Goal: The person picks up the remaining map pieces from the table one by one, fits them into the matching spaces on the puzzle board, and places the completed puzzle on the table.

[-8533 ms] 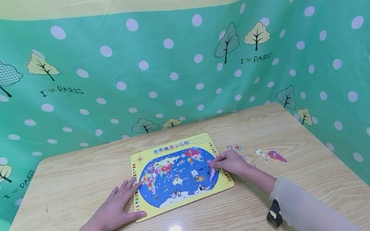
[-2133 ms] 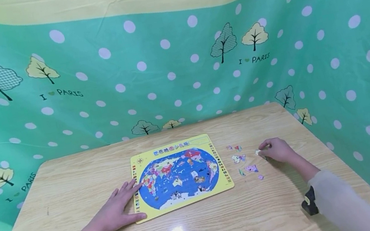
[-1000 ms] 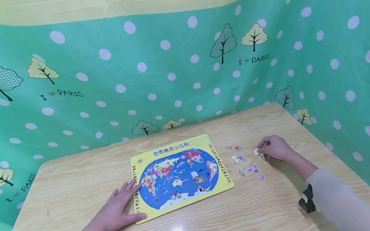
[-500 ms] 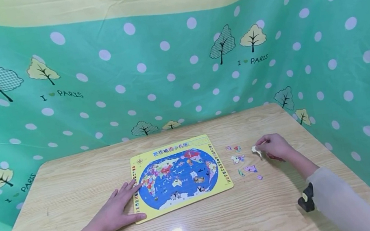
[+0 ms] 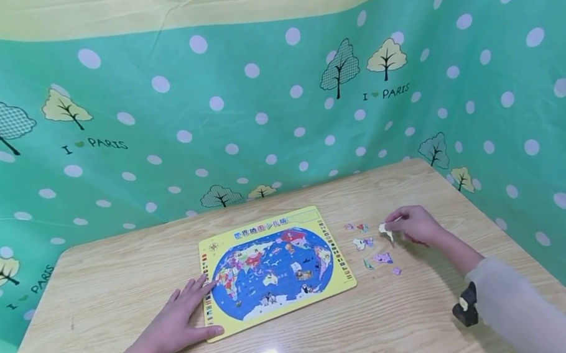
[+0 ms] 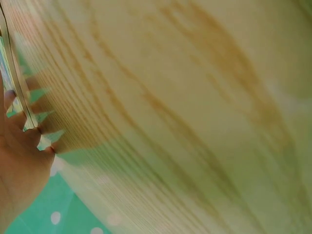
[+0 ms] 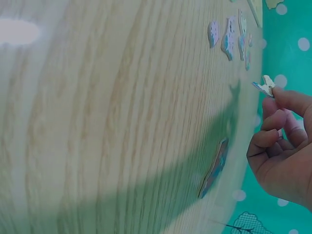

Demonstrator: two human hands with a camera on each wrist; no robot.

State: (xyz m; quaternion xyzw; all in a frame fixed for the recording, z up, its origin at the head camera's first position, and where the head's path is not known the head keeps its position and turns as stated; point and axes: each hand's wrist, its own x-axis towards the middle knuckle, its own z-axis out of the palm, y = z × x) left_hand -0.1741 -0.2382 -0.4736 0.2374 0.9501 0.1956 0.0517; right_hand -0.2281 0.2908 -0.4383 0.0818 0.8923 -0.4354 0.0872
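Observation:
A yellow-bordered world map puzzle board (image 5: 289, 309) lies on the table, its blue ocean filled with picture pieces. My left hand (image 5: 183, 317) rests on the board's left edge with fingers spread and straight. To the right of the board, my right hand (image 5: 421, 224) pinches a cream-white puzzle piece (image 5: 386, 230) between thumb and index finger. The right wrist view shows this puzzle piece (image 7: 266, 86) lifted off the table, its shadow falling on the wood. Another puzzle piece (image 7: 213, 168) lies flat below that hand. In the left wrist view, only part of my left hand (image 6: 22, 161) shows.
Several small loose puzzle pieces lie between the board and my right hand, among them a purple one (image 5: 383, 258) and a white-and-purple one (image 5: 360, 243). The wooden table (image 5: 107, 277) ends at a green dotted curtain (image 5: 228, 123) behind and on the right.
Earlier my right hand was at the board's right side. It went to the loose pieces, took the cream-white puzzle piece and has shifted slightly left with it. My left hand has stayed on the board.

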